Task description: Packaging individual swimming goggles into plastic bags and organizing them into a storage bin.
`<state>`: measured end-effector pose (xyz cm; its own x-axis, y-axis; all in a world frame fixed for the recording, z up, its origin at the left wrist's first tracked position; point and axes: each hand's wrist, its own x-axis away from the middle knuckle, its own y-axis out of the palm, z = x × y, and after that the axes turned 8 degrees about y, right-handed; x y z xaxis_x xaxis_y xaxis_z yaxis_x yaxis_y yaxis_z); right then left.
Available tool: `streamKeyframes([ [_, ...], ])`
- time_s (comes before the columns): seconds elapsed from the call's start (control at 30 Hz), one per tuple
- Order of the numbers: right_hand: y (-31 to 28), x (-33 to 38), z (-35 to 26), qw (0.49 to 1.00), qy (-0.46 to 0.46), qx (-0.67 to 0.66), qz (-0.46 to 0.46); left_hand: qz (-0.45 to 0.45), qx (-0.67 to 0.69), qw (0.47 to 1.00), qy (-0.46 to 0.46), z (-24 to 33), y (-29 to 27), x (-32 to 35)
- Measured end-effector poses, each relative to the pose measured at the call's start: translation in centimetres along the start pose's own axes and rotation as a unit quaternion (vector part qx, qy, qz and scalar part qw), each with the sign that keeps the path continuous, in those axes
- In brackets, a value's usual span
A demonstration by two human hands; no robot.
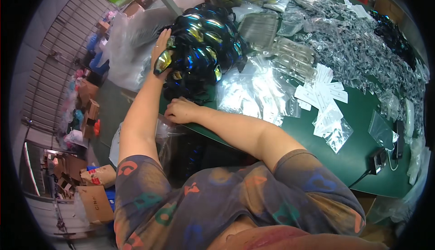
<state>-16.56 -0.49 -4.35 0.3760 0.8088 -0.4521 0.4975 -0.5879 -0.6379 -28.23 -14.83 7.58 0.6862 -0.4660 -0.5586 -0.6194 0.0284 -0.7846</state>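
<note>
**Both hands at the heap of mirrored glasses**

Your left hand (161, 50) lies flat and open against the left flank of the heap of sunglasses (204, 46), fingers spread upward over glossy lenses. Your right hand (181, 110) rests at the heap's near foot, by the table edge, fingers curled under; I cannot tell whether it grips anything.

The heap is a dark, slick mound of curved frames with lenses flashing gold, blue and green, too tangled to count. It sits at the near left corner of the green table (358, 159), whose surface is smooth and matte.

Just right of the heap, thin clear plastic bags (253, 91) lie crinkled in a loose overlapping spread. Beyond them are white paper slips (324, 91), flat and rectangular, roughly a dozen fanned out. Two clear moulded trays (260, 30) lie further back.

Bare green surface opens to the right of your right forearm, toward the rounded near edge; a small black device (378, 159) with a cable sits there.
</note>
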Motion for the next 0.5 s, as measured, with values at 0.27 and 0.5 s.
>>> streamKeyframes([
  [0.27, -0.3, -0.1, 0.0, 1.000, 0.016, -0.015, -0.008, -0.170, -0.034, 0.977, -0.122, -3.6, 2.3, -2.4],
  [0.5, -0.4, -0.5, -1.3, 0.997, 0.003, 0.079, -0.023, -0.181, 0.106, 0.959, -0.190, -5.7, 2.2, -2.2],
])
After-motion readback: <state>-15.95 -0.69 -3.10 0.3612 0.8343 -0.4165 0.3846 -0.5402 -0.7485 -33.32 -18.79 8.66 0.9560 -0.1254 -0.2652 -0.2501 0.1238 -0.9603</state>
